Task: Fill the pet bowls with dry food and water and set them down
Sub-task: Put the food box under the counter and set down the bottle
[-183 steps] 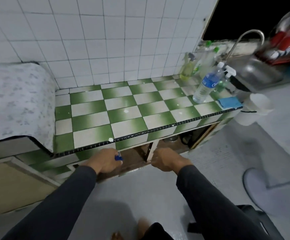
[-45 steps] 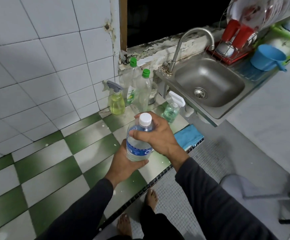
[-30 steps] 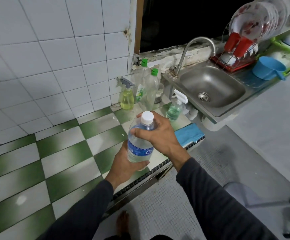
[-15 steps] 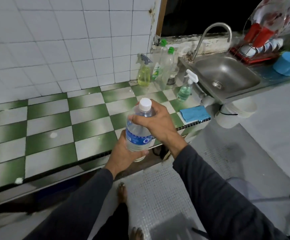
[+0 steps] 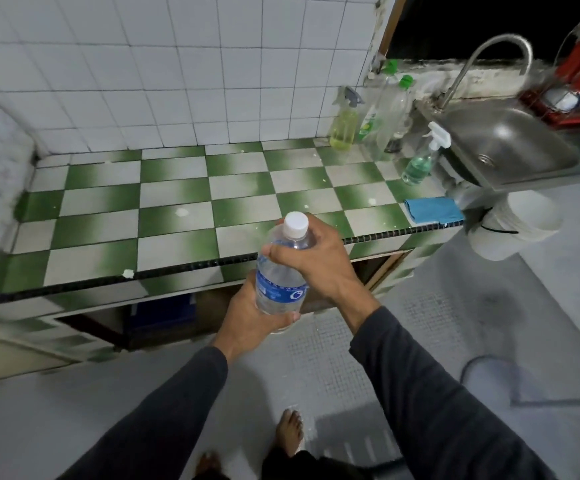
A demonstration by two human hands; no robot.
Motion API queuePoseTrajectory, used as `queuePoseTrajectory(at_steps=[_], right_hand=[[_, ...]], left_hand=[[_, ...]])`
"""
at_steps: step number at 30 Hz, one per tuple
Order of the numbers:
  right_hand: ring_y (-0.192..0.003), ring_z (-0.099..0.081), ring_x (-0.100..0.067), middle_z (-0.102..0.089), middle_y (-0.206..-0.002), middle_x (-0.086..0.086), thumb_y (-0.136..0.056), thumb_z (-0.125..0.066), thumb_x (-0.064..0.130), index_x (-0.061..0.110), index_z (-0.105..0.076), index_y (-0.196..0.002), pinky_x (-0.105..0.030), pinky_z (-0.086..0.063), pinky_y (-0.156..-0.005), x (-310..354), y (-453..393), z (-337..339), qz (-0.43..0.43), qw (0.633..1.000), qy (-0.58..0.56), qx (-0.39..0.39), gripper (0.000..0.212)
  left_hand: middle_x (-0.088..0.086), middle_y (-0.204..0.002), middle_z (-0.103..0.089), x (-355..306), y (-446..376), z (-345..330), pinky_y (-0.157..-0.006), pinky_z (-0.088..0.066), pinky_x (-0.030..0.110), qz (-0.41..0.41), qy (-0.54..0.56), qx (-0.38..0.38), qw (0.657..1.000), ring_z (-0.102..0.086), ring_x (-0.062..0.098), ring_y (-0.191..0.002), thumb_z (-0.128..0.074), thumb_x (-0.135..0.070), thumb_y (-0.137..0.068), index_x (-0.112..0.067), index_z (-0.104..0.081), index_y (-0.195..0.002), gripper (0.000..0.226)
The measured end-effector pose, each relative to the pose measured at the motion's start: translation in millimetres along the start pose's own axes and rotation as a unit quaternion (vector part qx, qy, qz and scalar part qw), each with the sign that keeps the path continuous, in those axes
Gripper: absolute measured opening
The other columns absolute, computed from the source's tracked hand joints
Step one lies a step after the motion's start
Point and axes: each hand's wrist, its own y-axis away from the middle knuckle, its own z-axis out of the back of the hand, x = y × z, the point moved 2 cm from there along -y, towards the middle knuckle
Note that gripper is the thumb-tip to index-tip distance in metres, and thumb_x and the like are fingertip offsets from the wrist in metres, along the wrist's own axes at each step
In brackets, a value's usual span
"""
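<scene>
Water bottle [image 5: 280, 282], capped: left hand [image 5: 247, 320] grasps its base at 6 o'clock, right hand [image 5: 311, 258] grips the shoulder. Step: fetching water. Next: uncap; no bowl visible.

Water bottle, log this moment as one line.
clear plastic water bottle, white cap on | left hand grips base | right hand grips shoulder | no bowls visible

Water bottle [image 5: 280, 271] label print is unreadable.
</scene>
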Motion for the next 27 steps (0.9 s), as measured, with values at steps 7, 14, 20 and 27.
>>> queuePoseTrajectory(at_steps=[7, 14, 20, 27], right_hand=[[-0.087, -0.07, -0.008, -0.074, -0.095, 0.003, -0.07, -0.091, 0.027, 0.018, -0.068, -0.103, -0.013, -0.055, -0.066, 8, 35, -70, -0.007, 0.999, -0.02, 0.027, 0.041], [-0.087, -0.069, -0.006, -0.073, -0.098, 0.007, -0.072, -0.09, 0.033, 0.022, -0.067, -0.105, -0.015, -0.054, -0.068, 8, 55, -126, -0.012, 0.998, -0.004, 0.054, 0.042], [-0.088, -0.07, -0.008, -0.072, -0.095, 0.009, -0.069, -0.09, 0.037, 0.025, -0.066, -0.103, -0.016, -0.054, -0.068, 5, 48, -152, -0.01, 0.997, 0.0, 0.081, 0.043], [-0.091, -0.068, -0.005, -0.07, -0.098, 0.012, -0.07, -0.09, 0.04, 0.029, -0.065, -0.108, -0.019, -0.056, -0.073, -16, 16, -166, -0.009, 0.992, 0.024, 0.126, 0.046]], left_hand=[[-0.022, -0.135, -0.063, 15, 62, 57, -0.091, -0.053, 0.012, 0.009, -0.014, -0.03, 0.999, -0.063, 0.001, -0.122, -0.097, -0.047, -0.065, -0.058, -0.044, -0.136, 0.089], [-0.024, -0.135, -0.062, 34, 99, 101, -0.089, -0.052, 0.01, 0.018, -0.022, -0.054, 0.998, -0.062, 0.0, -0.123, -0.096, -0.053, -0.064, -0.059, -0.043, -0.137, 0.09], [-0.024, -0.134, -0.063, 49, 104, 119, -0.084, -0.053, 0.008, 0.037, -0.031, -0.077, 0.996, -0.063, -0.002, -0.121, -0.095, -0.056, -0.063, -0.055, -0.041, -0.141, 0.095], [-0.018, -0.137, -0.062, 73, 87, 120, -0.096, -0.057, 0.03, 0.062, -0.016, -0.115, 0.991, -0.062, 0.004, -0.123, -0.096, -0.048, -0.068, -0.047, -0.043, -0.144, 0.093]])
